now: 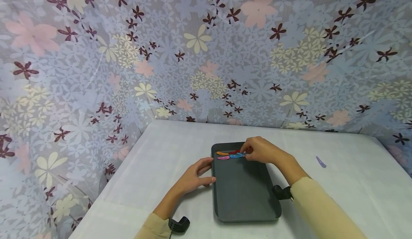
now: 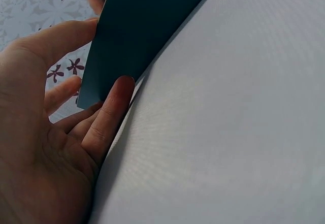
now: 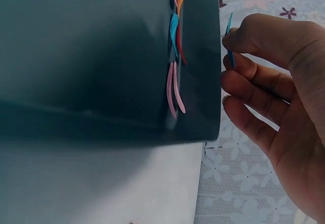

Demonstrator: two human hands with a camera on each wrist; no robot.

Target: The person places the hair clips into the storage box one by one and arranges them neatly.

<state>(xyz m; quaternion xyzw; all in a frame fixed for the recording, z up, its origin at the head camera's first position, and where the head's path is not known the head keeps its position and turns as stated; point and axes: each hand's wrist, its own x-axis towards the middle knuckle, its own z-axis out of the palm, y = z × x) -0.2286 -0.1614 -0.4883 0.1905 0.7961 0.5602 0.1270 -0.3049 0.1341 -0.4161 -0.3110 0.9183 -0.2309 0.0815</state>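
Between the thumb and index finger of my right hand (image 1: 260, 150) is a blue hair clip (image 3: 230, 43), pinched above the far end of the dark grey tray (image 1: 241, 192). My left hand (image 1: 194, 176) rests at the tray's left side, its fingertips touching the rim and outer wall. Along the far end inside the tray lie several hair clips: an orange clip (image 1: 222, 153), a pink clip (image 1: 223, 157), another blue clip (image 1: 235, 156) and a red clip (image 3: 180, 43). A pair of light pink clips (image 3: 175, 89) lies beside them in the right wrist view.
A purple hair clip (image 1: 320, 162) lies on the white table (image 1: 347, 192) to the right of the tray. Behind the table and at its left hangs a flowered cloth (image 1: 206, 64). Dark wrist cameras are strapped at both cuffs.
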